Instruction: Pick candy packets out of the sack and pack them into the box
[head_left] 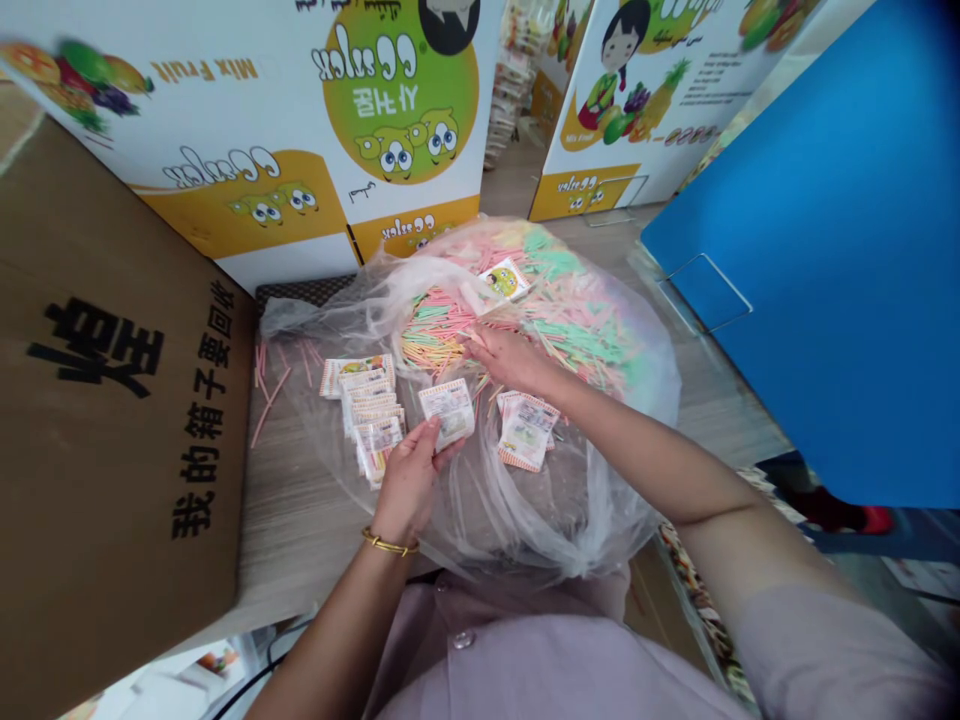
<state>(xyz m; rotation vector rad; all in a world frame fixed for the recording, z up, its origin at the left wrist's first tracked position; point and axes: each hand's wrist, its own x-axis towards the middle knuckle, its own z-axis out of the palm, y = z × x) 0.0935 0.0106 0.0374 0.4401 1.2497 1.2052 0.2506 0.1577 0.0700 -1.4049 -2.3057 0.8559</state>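
My left hand (412, 470) pinches a small printed packet (448, 412) between thumb and fingers, in the middle of the view. Just beyond it my right hand (499, 355) reaches in at the opening of a big clear plastic bag (600, 500). Its fingers are closed at the thin pink, green and yellow sticks (435, 335); what they pinch is too small to make out. To the left of my left hand lies an overlapping row of filled packets (375, 410). Flat packets (527, 430) lie piled below my right forearm. A small printed card (505, 281) rests on the bag.
A brown cardboard box (127, 400) stands at the left. White and yellow printed cartons (247, 120) line the back. A blue panel (840, 250) rises at the right. Loose pink sticks (268, 405) lie on the table (289, 530) by the brown box.
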